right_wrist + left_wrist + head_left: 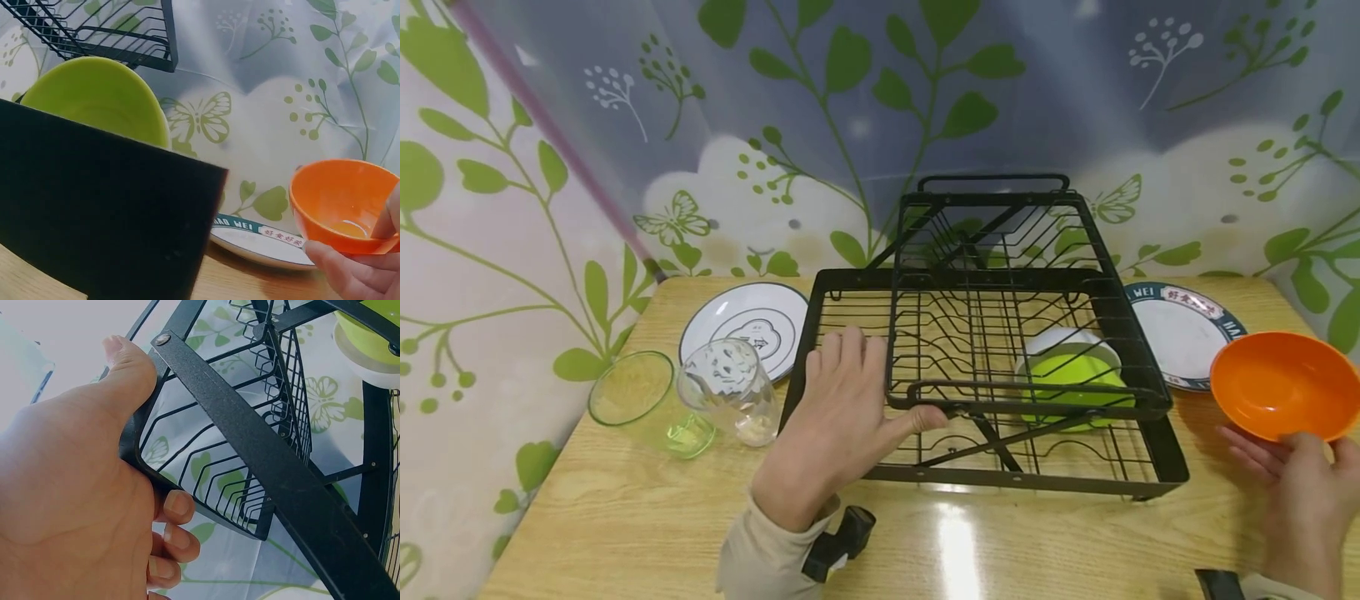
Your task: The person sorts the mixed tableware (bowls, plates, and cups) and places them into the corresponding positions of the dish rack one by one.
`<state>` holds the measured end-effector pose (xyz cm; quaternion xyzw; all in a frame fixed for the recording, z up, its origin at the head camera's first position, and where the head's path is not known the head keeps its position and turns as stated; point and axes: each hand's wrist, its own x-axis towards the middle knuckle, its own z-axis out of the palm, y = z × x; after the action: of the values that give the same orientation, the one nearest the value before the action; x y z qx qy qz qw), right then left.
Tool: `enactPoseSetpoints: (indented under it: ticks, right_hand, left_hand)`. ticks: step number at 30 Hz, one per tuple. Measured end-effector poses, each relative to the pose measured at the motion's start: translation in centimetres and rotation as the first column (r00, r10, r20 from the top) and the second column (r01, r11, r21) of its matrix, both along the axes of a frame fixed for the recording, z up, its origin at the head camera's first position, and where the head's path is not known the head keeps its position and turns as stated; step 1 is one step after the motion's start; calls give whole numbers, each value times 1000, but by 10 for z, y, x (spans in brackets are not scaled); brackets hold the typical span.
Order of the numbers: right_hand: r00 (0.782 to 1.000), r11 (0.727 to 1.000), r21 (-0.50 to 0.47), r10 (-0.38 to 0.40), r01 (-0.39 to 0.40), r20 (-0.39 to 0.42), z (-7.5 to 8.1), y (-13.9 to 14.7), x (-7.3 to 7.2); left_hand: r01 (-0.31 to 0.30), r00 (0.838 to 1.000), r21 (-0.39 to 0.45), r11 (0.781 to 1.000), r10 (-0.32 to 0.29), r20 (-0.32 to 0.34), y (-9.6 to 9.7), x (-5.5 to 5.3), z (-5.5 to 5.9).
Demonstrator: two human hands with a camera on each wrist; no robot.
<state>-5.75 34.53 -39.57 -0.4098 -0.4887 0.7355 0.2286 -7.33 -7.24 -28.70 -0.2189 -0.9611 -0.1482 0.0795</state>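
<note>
Green bowl partly hidden behind the rack, orange bowl cropped at right wrist view's edge

a clear glass stands beside a greenish glass.

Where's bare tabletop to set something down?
Bare: the light wooden table in front of the black wire rack, between left hand and right hand; and left of the beige left sleeve, nearer than the greenish glass.
Crowded: back left, with that glass, a clear glass and round white plate; right, with a dark-rimmed plate and held orange bowl.
</note>
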Motion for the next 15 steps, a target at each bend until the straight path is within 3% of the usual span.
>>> enactPoseSetpoints:
  ticks: [11, 15]
  right_hand:
    - [1000, 994, 103, 25, -24, -6, 5, -6, 2]
    - [996, 979, 199, 61, -45, -72, 8, -9, 0]
  left_hand:
    - [0, 1000, -10, 1000, 0, 0, 1, 0, 1]
    - [-1, 1000, -3, 1000, 1, -3, 0, 0, 1]
